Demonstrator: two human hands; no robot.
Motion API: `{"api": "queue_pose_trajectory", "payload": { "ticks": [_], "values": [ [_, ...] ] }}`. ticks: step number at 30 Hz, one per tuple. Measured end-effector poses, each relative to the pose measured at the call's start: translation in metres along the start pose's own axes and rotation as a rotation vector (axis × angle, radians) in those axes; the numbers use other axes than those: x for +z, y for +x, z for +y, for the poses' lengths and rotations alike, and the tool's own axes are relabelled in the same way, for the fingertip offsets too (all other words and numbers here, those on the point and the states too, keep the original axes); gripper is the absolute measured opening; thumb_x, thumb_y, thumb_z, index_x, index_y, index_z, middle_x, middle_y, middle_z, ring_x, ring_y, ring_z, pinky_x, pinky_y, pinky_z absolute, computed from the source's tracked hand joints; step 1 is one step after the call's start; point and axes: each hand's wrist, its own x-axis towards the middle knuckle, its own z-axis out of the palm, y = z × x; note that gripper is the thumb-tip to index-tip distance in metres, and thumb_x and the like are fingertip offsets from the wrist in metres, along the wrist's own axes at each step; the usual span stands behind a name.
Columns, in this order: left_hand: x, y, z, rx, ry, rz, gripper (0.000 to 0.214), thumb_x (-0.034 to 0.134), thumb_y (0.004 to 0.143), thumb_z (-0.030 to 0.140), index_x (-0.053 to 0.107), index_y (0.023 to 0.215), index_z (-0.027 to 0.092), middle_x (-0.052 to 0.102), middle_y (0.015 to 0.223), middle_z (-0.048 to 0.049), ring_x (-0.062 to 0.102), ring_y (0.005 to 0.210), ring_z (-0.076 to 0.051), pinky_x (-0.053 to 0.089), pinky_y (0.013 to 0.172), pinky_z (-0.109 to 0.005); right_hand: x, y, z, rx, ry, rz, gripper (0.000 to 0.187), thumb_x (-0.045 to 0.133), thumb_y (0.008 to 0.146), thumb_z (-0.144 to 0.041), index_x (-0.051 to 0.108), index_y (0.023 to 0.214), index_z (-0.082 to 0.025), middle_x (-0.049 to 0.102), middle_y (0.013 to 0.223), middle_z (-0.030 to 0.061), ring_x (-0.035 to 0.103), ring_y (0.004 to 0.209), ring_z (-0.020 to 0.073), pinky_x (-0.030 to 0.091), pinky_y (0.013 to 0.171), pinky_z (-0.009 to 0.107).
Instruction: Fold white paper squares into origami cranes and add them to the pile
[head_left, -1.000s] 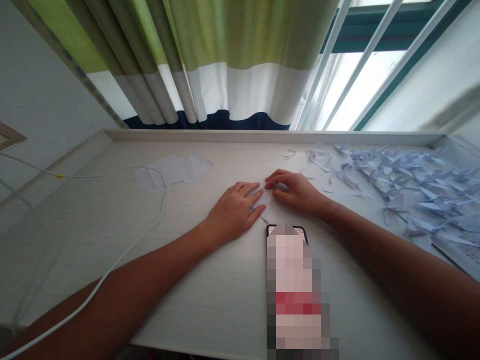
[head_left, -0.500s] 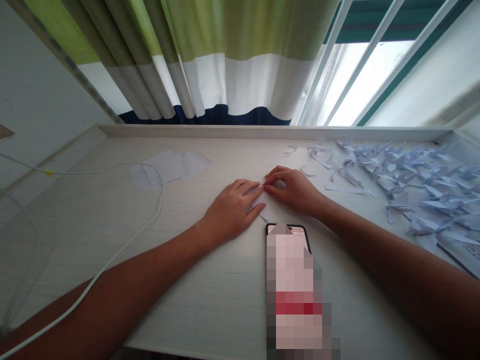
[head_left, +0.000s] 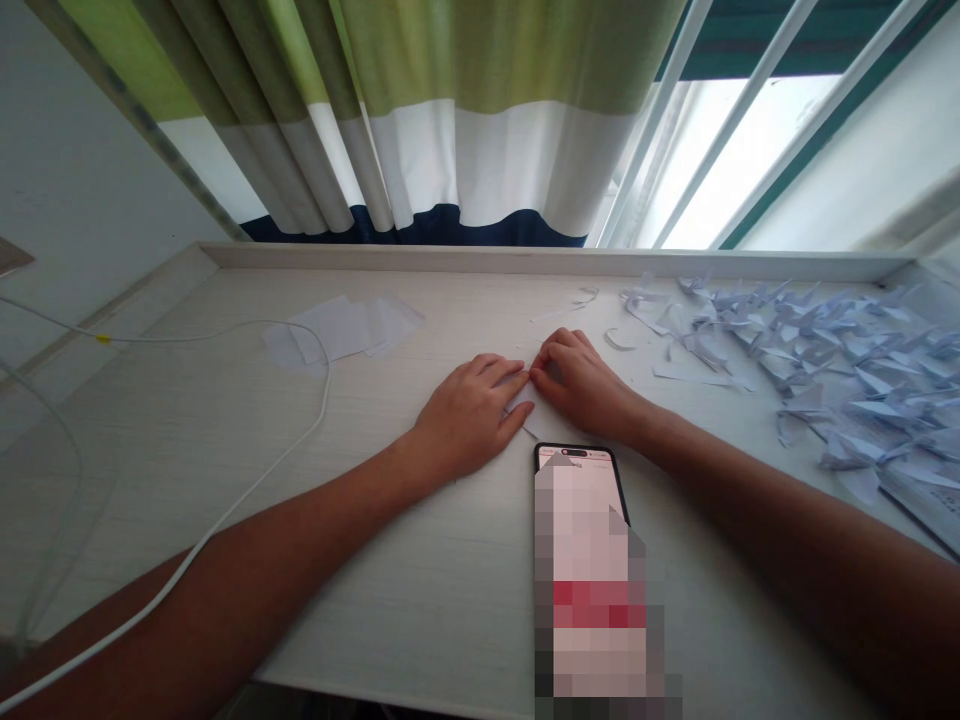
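A small folded piece of white paper (head_left: pixel 519 402), flat on the counter (head_left: pixel 420 610) between the two hands, mostly covered by fingers, one pointed corner poking out toward the phone. Left hand (head_left: pixel 469 418) open and flat, fingers slightly spread, fingertips resting on the near part of the paper. Right hand (head_left: pixel 581 385) curled, fingertips down on the far part of the paper and almost meeting the left fingertips, any exact pinch hidden behind the knuckles.

Just below the hands, a smartphone (head_left: pixel 577 570), screen up, the display pixelated, its top edge near the paper's corner. Farther left, a loose stack of white paper sheets (head_left: pixel 341 330), and a white cable (head_left: pixel 327 400) curving across the counter and over the left forearm (head_left: pixel 225 570). To the right, paper offcut strips (head_left: pixel 701 376), then a large heap of folded paper cranes (head_left: pixel 847 375), pale and bluish-white, spread toward the far edge of the counter, with a printed booklet (head_left: pixel 922 505) beneath their near edge. Beyond the counter, a green, white and navy curtain (head_left: pixel 480 150) and a barred window (head_left: pixel 739 130).
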Motion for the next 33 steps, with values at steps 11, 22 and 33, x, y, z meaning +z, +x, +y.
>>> {"api": "queue_pose_trajectory", "payload": {
  "ticks": [11,22,33],
  "values": [
    [0.0,-0.001,-0.001,0.005,-0.001,-0.018,0.041,0.05,0.103,0.036,0.063,0.134,0.013,0.064,0.14,-0.0102,0.053,0.13,-0.028,0.045,0.112,-0.044,-0.017,0.002,0.006,0.097,0.18,0.02,0.015,0.059,0.084,-0.017,0.073,0.082,-0.019,0.073,0.098,0.0071,0.067,0.089,0.0225,0.051,0.085,0.037],
    [0.001,-0.001,-0.002,0.013,-0.007,0.01,0.039,0.05,0.103,0.036,0.064,0.133,0.016,0.066,0.139,-0.0088,0.055,0.129,-0.027,0.047,0.11,-0.043,-0.013,-0.002,0.006,-0.069,0.072,0.026,0.014,0.064,0.087,-0.02,0.077,0.082,-0.022,0.074,0.097,0.006,0.069,0.093,0.0238,0.052,0.092,0.04],
    [-0.002,0.001,0.002,0.045,0.12,-0.056,0.043,0.041,0.106,0.035,0.059,0.139,0.013,0.064,0.142,-0.0115,0.053,0.131,-0.029,0.045,0.108,-0.044,-0.01,-0.004,-0.002,-0.089,-0.089,-0.048,0.017,0.053,0.093,-0.017,0.07,0.089,-0.017,0.069,0.099,0.0116,0.062,0.097,0.0274,0.049,0.09,0.042]
  ]
}}
